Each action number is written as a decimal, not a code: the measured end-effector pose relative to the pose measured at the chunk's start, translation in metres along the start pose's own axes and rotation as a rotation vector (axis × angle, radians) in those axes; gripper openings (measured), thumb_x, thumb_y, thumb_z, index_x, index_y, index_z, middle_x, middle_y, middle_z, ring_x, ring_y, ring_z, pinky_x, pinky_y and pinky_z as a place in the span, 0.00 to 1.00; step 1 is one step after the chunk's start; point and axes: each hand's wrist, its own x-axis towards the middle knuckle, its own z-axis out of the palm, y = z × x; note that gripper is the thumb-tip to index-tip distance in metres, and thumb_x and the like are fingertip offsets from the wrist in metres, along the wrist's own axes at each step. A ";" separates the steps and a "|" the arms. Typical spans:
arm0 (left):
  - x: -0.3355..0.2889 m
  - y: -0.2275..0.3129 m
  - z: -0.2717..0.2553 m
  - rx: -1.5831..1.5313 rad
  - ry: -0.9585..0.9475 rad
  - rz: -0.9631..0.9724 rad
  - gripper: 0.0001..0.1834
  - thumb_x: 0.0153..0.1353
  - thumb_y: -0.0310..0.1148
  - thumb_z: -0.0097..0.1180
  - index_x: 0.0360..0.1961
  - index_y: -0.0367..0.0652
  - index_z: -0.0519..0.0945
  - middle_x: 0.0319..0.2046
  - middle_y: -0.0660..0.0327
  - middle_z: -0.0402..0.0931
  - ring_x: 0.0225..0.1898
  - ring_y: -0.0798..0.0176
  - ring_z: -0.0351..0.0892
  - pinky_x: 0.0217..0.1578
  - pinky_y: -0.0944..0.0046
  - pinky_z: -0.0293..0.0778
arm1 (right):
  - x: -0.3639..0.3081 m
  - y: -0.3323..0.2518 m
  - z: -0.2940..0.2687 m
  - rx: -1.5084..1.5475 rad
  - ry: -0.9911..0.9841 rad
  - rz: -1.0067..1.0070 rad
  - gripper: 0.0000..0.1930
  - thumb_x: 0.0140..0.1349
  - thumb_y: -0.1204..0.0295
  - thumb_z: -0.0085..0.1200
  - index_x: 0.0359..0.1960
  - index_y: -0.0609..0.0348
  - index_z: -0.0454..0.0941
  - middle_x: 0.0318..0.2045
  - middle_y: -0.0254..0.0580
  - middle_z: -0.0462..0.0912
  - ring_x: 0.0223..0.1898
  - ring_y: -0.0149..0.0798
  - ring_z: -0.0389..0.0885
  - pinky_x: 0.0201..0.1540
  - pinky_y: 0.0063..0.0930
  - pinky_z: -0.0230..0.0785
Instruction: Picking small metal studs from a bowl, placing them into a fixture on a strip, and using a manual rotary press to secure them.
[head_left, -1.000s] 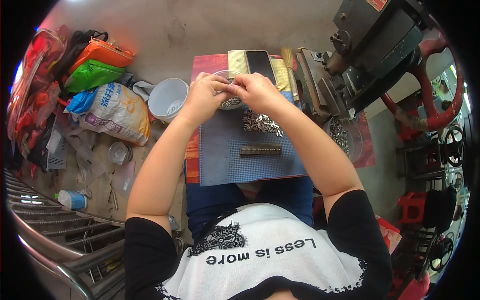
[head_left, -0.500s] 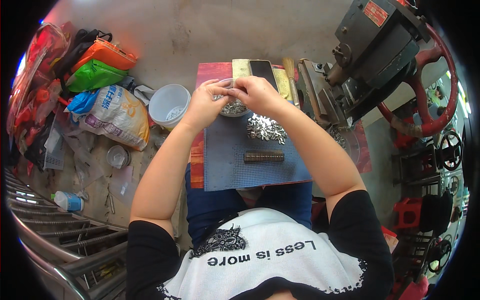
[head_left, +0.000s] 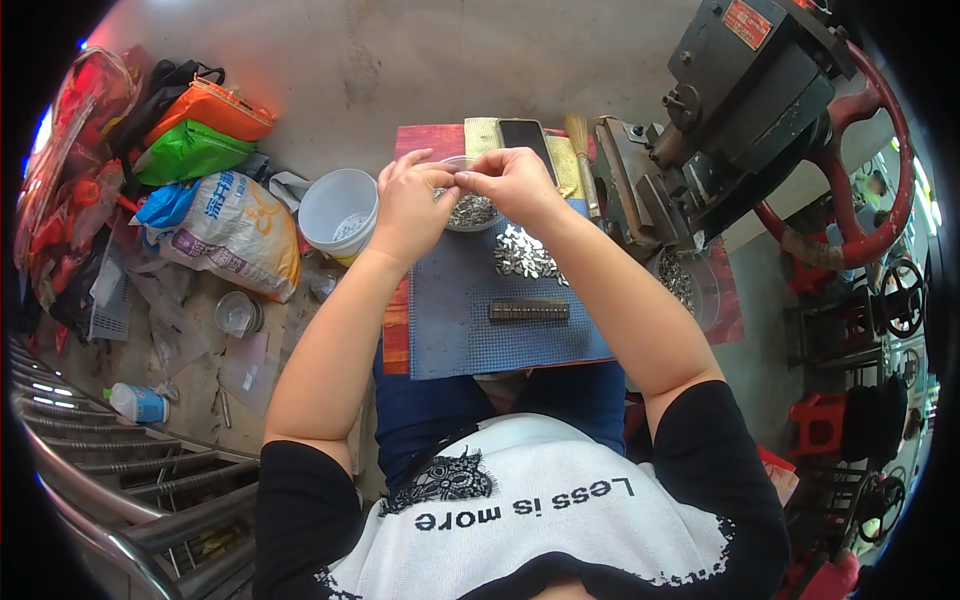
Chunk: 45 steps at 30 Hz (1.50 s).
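Concrete workshop floor; blue mat [head_left: 470, 330] on the lap. Left hand [head_left: 408, 205] and right hand [head_left: 512, 182] meet, fingertips pinched together on a small metal piece too small to identify, directly above the dish of metal pieces [head_left: 472, 210]. Risk: a loosened pinch could drop it among the loose pieces [head_left: 525, 255] beneath the right wrist.

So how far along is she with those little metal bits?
A dark bar lies on the blue mat, seemingly filled. Left hand and right hand pinch something small over the bowl. A loose pile and the bowlful remain.
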 end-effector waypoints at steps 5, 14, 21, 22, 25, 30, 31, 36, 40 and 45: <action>0.001 0.000 -0.003 0.076 0.038 0.011 0.14 0.50 0.45 0.72 0.31 0.48 0.90 0.44 0.64 0.86 0.63 0.56 0.72 0.68 0.45 0.53 | 0.000 -0.003 -0.004 -0.102 0.024 0.057 0.10 0.65 0.68 0.64 0.34 0.65 0.84 0.29 0.33 0.85 0.32 0.23 0.77 0.35 0.22 0.70; -0.009 0.011 -0.001 0.077 0.163 0.057 0.14 0.44 0.44 0.75 0.26 0.48 0.86 0.45 0.67 0.84 0.60 0.59 0.73 0.64 0.48 0.57 | -0.014 -0.010 -0.013 0.022 -0.063 0.167 0.08 0.65 0.69 0.64 0.36 0.63 0.84 0.30 0.33 0.85 0.31 0.23 0.77 0.36 0.20 0.69; -0.046 0.042 -0.014 -0.070 0.120 0.079 0.12 0.50 0.36 0.72 0.32 0.41 0.85 0.43 0.59 0.84 0.53 0.55 0.78 0.56 0.53 0.67 | -0.050 -0.005 -0.025 0.045 -0.095 0.145 0.10 0.65 0.67 0.64 0.36 0.64 0.84 0.28 0.29 0.82 0.31 0.21 0.75 0.34 0.18 0.67; -0.059 0.048 -0.015 -0.221 0.056 -0.007 0.12 0.52 0.33 0.71 0.35 0.39 0.84 0.41 0.55 0.84 0.50 0.53 0.80 0.52 0.55 0.71 | -0.063 0.008 -0.025 -0.048 -0.142 0.123 0.10 0.64 0.67 0.64 0.36 0.64 0.85 0.29 0.31 0.83 0.31 0.23 0.76 0.35 0.20 0.69; -0.101 0.059 -0.005 -0.382 -0.138 -0.213 0.12 0.56 0.31 0.68 0.38 0.36 0.83 0.35 0.50 0.82 0.40 0.50 0.81 0.41 0.56 0.75 | -0.105 0.017 -0.016 -0.241 -0.184 0.184 0.12 0.57 0.66 0.69 0.33 0.64 0.87 0.29 0.39 0.84 0.32 0.30 0.79 0.38 0.27 0.72; -0.128 0.060 0.013 -0.131 -0.169 -0.139 0.17 0.51 0.42 0.73 0.35 0.43 0.85 0.37 0.59 0.77 0.47 0.53 0.75 0.51 0.54 0.66 | -0.116 0.039 -0.004 -0.419 -0.127 0.022 0.10 0.53 0.67 0.70 0.31 0.60 0.88 0.34 0.44 0.80 0.39 0.40 0.80 0.45 0.33 0.72; -0.130 0.060 0.015 -0.131 -0.169 -0.141 0.17 0.51 0.42 0.73 0.35 0.43 0.85 0.37 0.59 0.77 0.47 0.53 0.75 0.51 0.54 0.66 | -0.118 0.039 -0.003 -0.444 -0.113 -0.002 0.10 0.52 0.67 0.71 0.31 0.60 0.88 0.35 0.44 0.81 0.39 0.41 0.80 0.44 0.34 0.73; -0.132 0.065 0.019 -0.122 -0.100 -0.176 0.16 0.49 0.40 0.74 0.34 0.44 0.84 0.38 0.59 0.78 0.45 0.54 0.75 0.48 0.54 0.66 | -0.122 0.036 0.002 -0.530 -0.094 -0.019 0.11 0.52 0.64 0.72 0.31 0.56 0.89 0.37 0.43 0.81 0.43 0.46 0.77 0.51 0.38 0.70; -0.134 0.065 0.022 -0.112 -0.061 -0.177 0.15 0.48 0.39 0.74 0.33 0.44 0.84 0.37 0.60 0.78 0.44 0.54 0.75 0.47 0.54 0.66 | -0.122 0.031 0.009 -0.582 -0.070 -0.029 0.11 0.52 0.61 0.72 0.31 0.53 0.89 0.39 0.41 0.81 0.48 0.48 0.74 0.56 0.40 0.66; -0.134 0.066 0.021 -0.112 -0.069 -0.150 0.13 0.49 0.39 0.74 0.32 0.45 0.85 0.33 0.63 0.80 0.42 0.56 0.76 0.46 0.55 0.65 | -0.122 0.033 -0.005 -0.577 -0.125 0.000 0.11 0.52 0.62 0.71 0.32 0.53 0.89 0.37 0.41 0.80 0.48 0.47 0.74 0.55 0.39 0.67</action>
